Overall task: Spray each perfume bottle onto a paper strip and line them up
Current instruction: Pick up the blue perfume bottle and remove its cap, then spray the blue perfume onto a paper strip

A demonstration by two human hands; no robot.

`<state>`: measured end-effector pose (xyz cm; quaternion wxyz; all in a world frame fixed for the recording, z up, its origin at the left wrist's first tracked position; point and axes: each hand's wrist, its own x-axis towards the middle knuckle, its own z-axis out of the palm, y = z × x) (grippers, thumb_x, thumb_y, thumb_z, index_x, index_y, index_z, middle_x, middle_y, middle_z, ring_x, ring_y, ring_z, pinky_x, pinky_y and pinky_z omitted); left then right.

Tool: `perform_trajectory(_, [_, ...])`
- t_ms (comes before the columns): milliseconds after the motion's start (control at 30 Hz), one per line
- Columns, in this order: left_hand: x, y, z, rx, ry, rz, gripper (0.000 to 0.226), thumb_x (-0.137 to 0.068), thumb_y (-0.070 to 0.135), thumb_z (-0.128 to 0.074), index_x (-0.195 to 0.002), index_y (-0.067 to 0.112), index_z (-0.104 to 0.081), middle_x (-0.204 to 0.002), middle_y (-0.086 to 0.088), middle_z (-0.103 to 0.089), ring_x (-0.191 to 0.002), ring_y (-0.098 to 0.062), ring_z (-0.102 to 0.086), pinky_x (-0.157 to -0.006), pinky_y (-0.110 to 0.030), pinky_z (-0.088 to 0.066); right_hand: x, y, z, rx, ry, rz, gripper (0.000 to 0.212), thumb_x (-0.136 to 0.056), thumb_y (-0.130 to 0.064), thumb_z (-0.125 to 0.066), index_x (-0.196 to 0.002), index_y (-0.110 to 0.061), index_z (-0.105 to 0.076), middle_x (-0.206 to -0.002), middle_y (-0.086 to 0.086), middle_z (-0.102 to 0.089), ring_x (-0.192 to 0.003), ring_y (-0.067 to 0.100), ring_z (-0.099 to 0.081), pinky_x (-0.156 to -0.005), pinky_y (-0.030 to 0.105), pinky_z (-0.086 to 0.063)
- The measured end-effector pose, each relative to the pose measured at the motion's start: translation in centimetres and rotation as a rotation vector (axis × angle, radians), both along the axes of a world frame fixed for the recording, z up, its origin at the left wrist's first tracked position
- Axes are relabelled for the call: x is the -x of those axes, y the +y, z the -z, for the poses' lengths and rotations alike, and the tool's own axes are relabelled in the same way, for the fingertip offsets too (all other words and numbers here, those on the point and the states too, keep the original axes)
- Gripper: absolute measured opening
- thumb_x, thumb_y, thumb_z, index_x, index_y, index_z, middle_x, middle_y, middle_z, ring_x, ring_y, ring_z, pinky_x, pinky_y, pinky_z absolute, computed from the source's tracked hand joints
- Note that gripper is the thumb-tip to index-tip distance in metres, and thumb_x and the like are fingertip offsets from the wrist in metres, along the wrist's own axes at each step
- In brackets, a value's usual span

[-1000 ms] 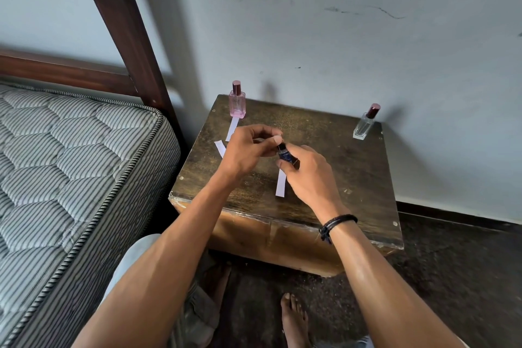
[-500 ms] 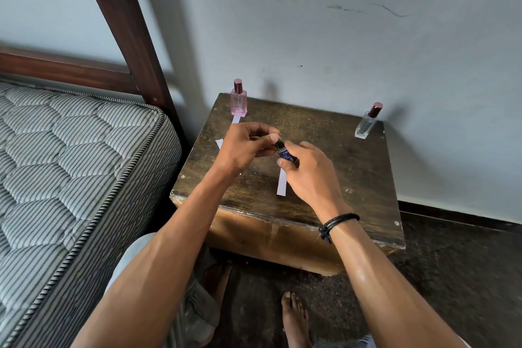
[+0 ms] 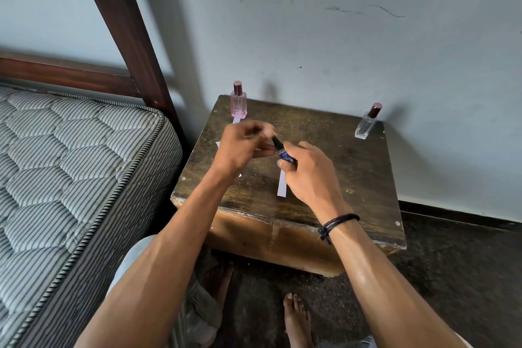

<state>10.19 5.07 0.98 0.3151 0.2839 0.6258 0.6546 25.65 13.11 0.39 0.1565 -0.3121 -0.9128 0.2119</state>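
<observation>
My right hand (image 3: 310, 175) grips a small dark blue perfume bottle (image 3: 285, 156), tilted up to the left over the wooden stand (image 3: 353, 178). My left hand (image 3: 243, 147), blurred, pinches at the bottle's black top with curled fingers. A white paper strip (image 3: 282, 188) lies under my right hand. A pink bottle (image 3: 238, 102) stands at the back left with a strip (image 3: 236, 120) in front of it. Another strip (image 3: 218, 144) peeks out behind my left hand. A clear bottle (image 3: 367, 124) with a dark red cap stands at the back right.
The stand sits against a pale wall. A striped mattress (image 3: 70, 164) and a dark wooden bed post (image 3: 127, 31) are close on the left. My bare foot (image 3: 296, 319) rests on the dark floor in front of the stand.
Both hands stay together over the stand. My left hand has shifted slightly at the bottle's top, and the black nozzle now shows between the hands.
</observation>
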Motion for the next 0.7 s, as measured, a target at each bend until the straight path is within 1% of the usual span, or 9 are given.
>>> perform_trajectory(67, [2.2,-0.7,-0.8,-0.081,-0.092,-0.17,0.01,-0.096,0.001,-0.061,-0.099,-0.005,-0.068,-0.088,-0.014,-0.072,-0.067,-0.02,-0.072,-0.063,-0.027,-0.059,-0.8,-0.1,0.3,0.03,-0.036,0.014,0.037,-0.102,-0.018,-0.057,-0.138,-0.01,-0.062,-0.104,0.005,-0.063,-0.097,0.024,-0.057,-0.077,0.035,-0.048])
perform_trajectory(133, [4.1,-1.5,-1.5,-0.115,-0.098,-0.255,0.009,-0.095,0.006,-0.065,-0.096,-0.002,-0.07,-0.087,-0.016,-0.072,-0.07,-0.023,-0.072,-0.066,-0.028,-0.061,-1.3,-0.4,0.3,0.057,0.032,0.04,0.039,-0.102,-0.019,-0.059,-0.14,-0.01,-0.061,-0.109,0.006,-0.065,-0.099,0.025,-0.06,-0.081,0.038,-0.052])
perform_trajectory(200, [4.1,-1.9,-1.4,-0.067,-0.035,-0.22,0.012,-0.094,0.007,-0.067,-0.1,-0.004,-0.07,-0.09,-0.016,-0.073,-0.071,-0.025,-0.073,-0.067,-0.029,-0.061,-0.9,-0.6,-0.3,0.129,0.136,0.077,0.04,-0.101,-0.023,-0.063,-0.139,-0.012,-0.063,-0.11,0.001,-0.065,-0.095,0.018,-0.06,-0.081,0.034,-0.053])
perform_trajectory(300, [2.6,-1.0,-0.4,0.039,0.067,-0.157,0.015,-0.094,0.01,-0.068,-0.105,-0.001,-0.07,-0.098,-0.016,-0.074,-0.076,-0.031,-0.075,-0.071,-0.036,-0.062,0.1,-0.4,-1.5,0.293,0.17,0.109,0.04,-0.098,-0.029,-0.069,-0.137,-0.019,-0.066,-0.111,-0.008,-0.068,-0.095,0.009,-0.059,-0.079,0.022,-0.045])
perform_trajectory(367, [2.2,-0.4,0.2,0.088,0.12,-0.128,0.013,-0.093,0.013,-0.07,-0.103,0.004,-0.072,-0.096,-0.012,-0.073,-0.078,-0.03,-0.075,-0.075,-0.04,-0.062,0.3,-0.3,-1.7,0.384,0.216,0.121,0.035,-0.095,-0.03,-0.072,-0.13,-0.023,-0.071,-0.101,-0.011,-0.072,-0.089,0.008,-0.067,-0.074,0.02,-0.048])
perform_trajectory(433, [2.0,-0.1,0.8,0.152,0.183,-0.078,0.01,-0.092,0.014,-0.072,-0.099,0.008,-0.074,-0.092,-0.006,-0.073,-0.082,-0.028,-0.075,-0.075,-0.04,-0.063,0.0,-0.1,-1.6,0.442,0.264,0.13,0.021,-0.093,-0.028,-0.074,-0.113,-0.025,-0.077,-0.089,-0.009,-0.075,-0.082,0.008,-0.071,-0.076,0.027,-0.054])
perform_trajectory(500, [1.5,0.3,1.4,0.262,0.317,-0.038,0.009,-0.089,0.017,-0.076,-0.098,0.014,-0.076,-0.09,-0.001,-0.074,-0.086,-0.023,-0.074,-0.075,-0.038,-0.063,-0.3,0.2,-1.3,0.547,0.339,0.132,0.012,-0.092,-0.025,-0.076,-0.104,-0.026,-0.077,-0.085,-0.005,-0.075,-0.077,0.008,-0.07,-0.075,0.033,-0.056])
perform_trajectory(600, [1.2,0.6,1.9,0.391,0.491,-0.008,0.01,-0.087,0.02,-0.078,-0.097,0.017,-0.077,-0.093,0.005,-0.075,-0.085,-0.009,-0.071,-0.078,-0.028,-0.06,-0.6,0.5,-1.2,0.776,0.48,0.145,0.025,-0.092,-0.018,-0.077,-0.117,-0.019,-0.076,-0.092,-0.003,-0.075,-0.081,0.006,-0.069,-0.073,0.028,-0.055])
perform_trajectory(700, [1.0,0.5,2.3,0.487,0.543,-0.013,0.009,-0.087,0.018,-0.076,-0.096,0.018,-0.077,-0.092,0.006,-0.074,-0.086,-0.009,-0.069,-0.07,-0.018,-0.05,-0.8,0.9,-1.5,0.85,0.541,0.147,0.048,-0.093,-0.015,-0.075,-0.139,-0.023,-0.062,-0.099,0.004,-0.076,-0.091,0.015,-0.072,-0.076,0.03,-0.06])
